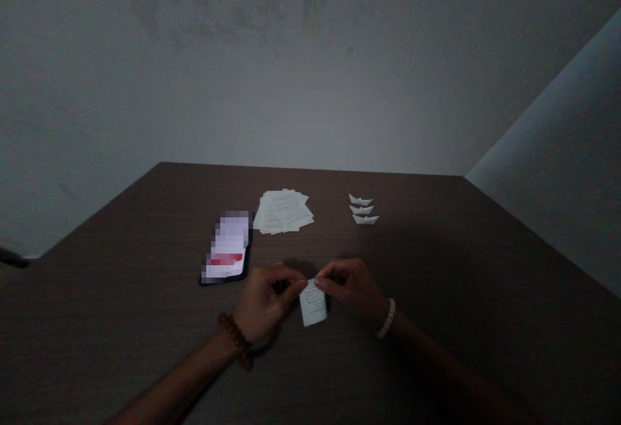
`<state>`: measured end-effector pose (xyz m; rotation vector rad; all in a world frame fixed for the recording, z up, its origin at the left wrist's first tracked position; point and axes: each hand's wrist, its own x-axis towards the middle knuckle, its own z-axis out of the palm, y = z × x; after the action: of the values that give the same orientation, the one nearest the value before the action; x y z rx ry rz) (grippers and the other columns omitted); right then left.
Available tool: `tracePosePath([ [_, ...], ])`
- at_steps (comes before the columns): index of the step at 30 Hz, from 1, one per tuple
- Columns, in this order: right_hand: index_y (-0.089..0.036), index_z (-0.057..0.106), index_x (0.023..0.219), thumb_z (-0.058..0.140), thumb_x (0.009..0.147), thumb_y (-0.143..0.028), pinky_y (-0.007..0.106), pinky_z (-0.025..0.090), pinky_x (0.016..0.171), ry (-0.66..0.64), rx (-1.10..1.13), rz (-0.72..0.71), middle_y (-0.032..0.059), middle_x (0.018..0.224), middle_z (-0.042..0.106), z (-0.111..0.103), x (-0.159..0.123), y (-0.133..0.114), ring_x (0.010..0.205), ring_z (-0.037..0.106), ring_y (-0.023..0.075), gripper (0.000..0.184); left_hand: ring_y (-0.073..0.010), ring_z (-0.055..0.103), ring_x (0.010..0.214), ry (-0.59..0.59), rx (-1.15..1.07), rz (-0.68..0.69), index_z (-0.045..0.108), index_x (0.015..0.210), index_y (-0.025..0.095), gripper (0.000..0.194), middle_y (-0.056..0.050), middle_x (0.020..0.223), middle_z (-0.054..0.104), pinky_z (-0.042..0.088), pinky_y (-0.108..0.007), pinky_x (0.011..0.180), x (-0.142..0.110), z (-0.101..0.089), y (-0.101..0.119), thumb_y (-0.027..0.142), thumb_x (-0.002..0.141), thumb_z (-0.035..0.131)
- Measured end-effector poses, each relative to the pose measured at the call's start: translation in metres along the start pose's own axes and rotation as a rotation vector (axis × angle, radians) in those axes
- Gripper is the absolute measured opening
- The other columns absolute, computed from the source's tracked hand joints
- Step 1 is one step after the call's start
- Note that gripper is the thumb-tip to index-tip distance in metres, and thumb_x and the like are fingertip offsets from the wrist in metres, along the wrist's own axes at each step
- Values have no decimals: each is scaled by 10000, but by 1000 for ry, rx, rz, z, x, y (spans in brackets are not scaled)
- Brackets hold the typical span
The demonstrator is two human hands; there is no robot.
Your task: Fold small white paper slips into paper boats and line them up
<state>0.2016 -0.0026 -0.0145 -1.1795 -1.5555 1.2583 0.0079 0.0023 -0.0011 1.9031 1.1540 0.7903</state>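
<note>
A small piece of printed paper (314, 306) hangs between my two hands, its lower part towards me over the table. My left hand (270, 295), with a brown bead bracelet at the wrist, pinches the paper's top left corner between thumb and forefinger. At the top right corner, my right hand (353, 288) pinches it the same way; a pale bracelet (387, 319) circles that wrist. Whether the paper is folded double I cannot tell. Beyond my right hand, three small white paper boats (361, 210) lie in a column.
A loose stack of printed paper sheets (284, 211) lies beyond my left hand. Left of it is a phone (227, 247) with a lit, blurred screen. The dark wooden table (145, 231) ends at a grey wall (310, 101).
</note>
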Motion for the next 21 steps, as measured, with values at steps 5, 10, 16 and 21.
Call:
tracePosePath([
  [5, -142, 689, 731, 614, 778, -253, 223, 424, 540, 12, -155, -3, 26, 650, 670, 1, 2, 5, 566, 574, 122, 142, -172, 617, 715, -15, 8, -73, 699, 760, 168, 235, -35, 755, 693, 449, -273, 665, 3, 3, -2, 314, 835, 531],
  [10, -174, 711, 721, 635, 765, -243, 214, 326, 490, 106, -444, -54, -12, 565, 618, 2, 2, 7, 497, 470, 93, 111, -168, 620, 693, 4, 102, -41, 691, 750, 168, 197, -29, 726, 684, 448, -263, 655, 5, 6, -8, 289, 811, 548],
  [16, -174, 715, 715, 633, 764, -246, 208, 283, 477, 129, -458, -84, -26, 530, 567, 2, 4, 10, 479, 415, 81, 120, -169, 629, 695, 31, 124, -9, 699, 773, 174, 152, -28, 725, 685, 464, -271, 666, 7, 5, -10, 272, 789, 585],
  [21, -156, 711, 731, 620, 772, -277, 209, 285, 460, 155, -329, -57, -23, 515, 538, 1, 4, 12, 477, 398, 88, 156, -170, 634, 694, 52, 99, -32, 694, 820, 165, 148, -35, 760, 693, 476, -274, 655, 6, 5, -8, 281, 760, 624],
])
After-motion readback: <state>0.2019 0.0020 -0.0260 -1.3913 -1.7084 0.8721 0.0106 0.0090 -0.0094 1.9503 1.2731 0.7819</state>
